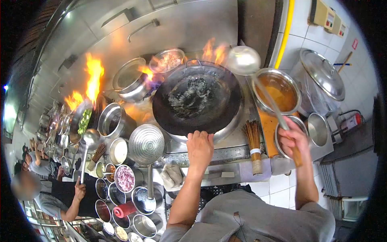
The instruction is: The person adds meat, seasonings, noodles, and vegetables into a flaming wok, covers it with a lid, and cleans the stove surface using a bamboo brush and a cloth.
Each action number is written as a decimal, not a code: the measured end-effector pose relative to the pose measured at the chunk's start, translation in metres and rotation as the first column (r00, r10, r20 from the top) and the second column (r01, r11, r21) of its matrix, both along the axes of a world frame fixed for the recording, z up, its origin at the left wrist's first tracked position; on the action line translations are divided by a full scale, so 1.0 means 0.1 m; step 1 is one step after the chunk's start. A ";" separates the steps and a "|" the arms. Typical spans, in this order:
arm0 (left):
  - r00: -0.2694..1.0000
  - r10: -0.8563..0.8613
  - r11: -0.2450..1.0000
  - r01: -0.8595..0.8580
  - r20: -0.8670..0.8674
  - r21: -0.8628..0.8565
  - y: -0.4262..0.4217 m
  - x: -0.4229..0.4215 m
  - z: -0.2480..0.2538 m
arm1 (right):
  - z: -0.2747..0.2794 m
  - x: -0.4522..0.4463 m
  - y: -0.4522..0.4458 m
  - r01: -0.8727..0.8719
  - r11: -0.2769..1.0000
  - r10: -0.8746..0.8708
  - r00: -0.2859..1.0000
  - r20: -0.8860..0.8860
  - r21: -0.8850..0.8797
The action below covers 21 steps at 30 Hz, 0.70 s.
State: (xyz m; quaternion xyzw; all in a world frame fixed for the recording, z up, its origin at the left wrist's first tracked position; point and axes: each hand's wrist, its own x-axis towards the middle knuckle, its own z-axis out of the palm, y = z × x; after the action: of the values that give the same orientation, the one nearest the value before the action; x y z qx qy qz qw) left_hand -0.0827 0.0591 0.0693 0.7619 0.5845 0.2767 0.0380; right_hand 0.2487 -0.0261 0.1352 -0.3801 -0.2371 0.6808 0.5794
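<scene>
Over the stove sits a large black wok (196, 97), its bottom wet and glistening, with flames behind it. My left hand (199, 149) is closed over the wok's near rim, fingers hooked onto the edge. In my right hand (293, 139) is the handle of a long ladle (244, 60). Its shiny bowl is raised at the wok's far right side, above a steel pot of orange-brown oil (278, 90). A perforated strainer (146, 144) lies to the left of my left hand, and a bamboo wok brush (253, 147) is between my two arms.
Steel pots of ingredients, including sliced onions (125, 178), crowd the lower left. A co-worker (66, 193) holds another ladle (91, 139) near a flaming wok with green vegetables (84, 121). A lidded pot (322, 76) stands right; a folded cloth (172, 176) lies at the counter edge.
</scene>
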 end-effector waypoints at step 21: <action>0.889 0.322 0.945 -0.283 0.327 -0.161 -2.04 -0.99 0.19 | -0.15 -0.58 1.11 -0.432 0.841 -0.332 0.062 0.941 0.325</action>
State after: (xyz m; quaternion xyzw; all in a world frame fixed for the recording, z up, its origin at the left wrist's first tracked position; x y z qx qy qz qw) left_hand -0.1820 -0.1449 0.0882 0.5970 0.6942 0.3773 0.1390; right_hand 0.1906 0.0847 0.1199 -0.5507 -0.7601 0.1537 0.3088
